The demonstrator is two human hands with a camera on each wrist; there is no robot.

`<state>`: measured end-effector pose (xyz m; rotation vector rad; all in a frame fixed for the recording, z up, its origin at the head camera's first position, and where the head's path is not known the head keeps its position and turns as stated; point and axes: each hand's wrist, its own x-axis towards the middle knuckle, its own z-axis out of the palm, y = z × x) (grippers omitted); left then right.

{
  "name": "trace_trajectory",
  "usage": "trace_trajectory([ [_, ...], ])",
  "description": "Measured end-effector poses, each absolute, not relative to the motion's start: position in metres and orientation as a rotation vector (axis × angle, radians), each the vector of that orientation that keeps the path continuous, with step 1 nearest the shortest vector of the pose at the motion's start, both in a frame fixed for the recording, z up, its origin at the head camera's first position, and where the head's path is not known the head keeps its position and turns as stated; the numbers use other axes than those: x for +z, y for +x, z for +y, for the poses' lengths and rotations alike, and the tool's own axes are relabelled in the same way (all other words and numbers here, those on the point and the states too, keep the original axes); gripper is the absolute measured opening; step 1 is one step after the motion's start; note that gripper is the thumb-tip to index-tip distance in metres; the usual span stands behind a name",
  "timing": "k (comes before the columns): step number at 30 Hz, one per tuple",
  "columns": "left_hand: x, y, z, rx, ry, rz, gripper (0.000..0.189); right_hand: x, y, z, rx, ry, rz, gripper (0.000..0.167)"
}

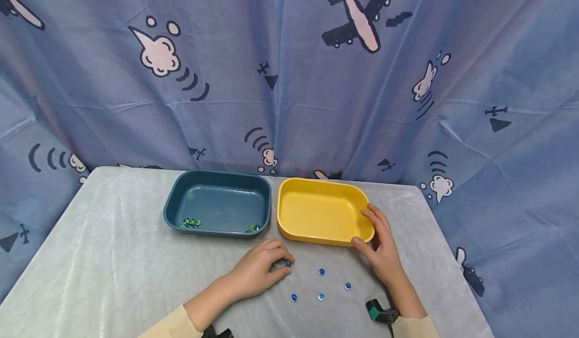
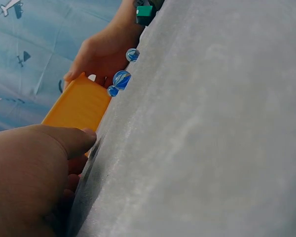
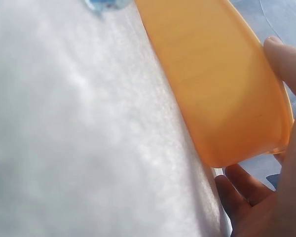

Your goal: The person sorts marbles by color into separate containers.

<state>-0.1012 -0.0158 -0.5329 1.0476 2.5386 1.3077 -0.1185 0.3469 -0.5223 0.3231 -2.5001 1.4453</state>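
In the head view my left hand [image 1: 255, 272] is low over the table, its thumb and curled fingers around a small blue glass bead [image 1: 288, 264]. The left wrist view shows the thumb [image 2: 79, 140], with that bead hidden. My right hand [image 1: 382, 247] grips the near right corner of a yellow tray [image 1: 323, 239], thumb at the front rim and fingers along the right side. The inside of the tray shows no beads. Several more blue beads lie in front of it, one of them a paler bead [image 1: 321, 297].
Left of the yellow tray stands a dark teal tray [image 1: 217, 233] holding green beads [image 1: 190, 223] in two small groups. Both trays sit toward the back of a table with a pale cloth [image 1: 113, 257]. A blue patterned curtain [image 1: 226, 77] hangs behind.
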Motion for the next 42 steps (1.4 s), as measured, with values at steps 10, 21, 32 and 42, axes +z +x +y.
trace_trajectory([
  [10,-0.528,-0.098,-0.014,1.502,1.085,2.455,0.018,-0.522,-0.118,0.347,1.452,0.329,-2.5,0.065],
  [21,-0.511,-0.097,-0.013,1.552,1.157,2.448,0.02,-0.522,-0.118,0.347,1.471,0.353,-2.48,0.064],
  [32,-0.491,-0.1,-0.012,1.527,1.217,2.467,0.02,-0.522,-0.119,0.349,1.451,0.338,-2.506,0.064],
  [42,-0.47,-0.115,-0.007,1.547,1.343,2.528,0.015,-0.525,-0.119,0.349,1.464,0.345,-2.495,0.065],
])
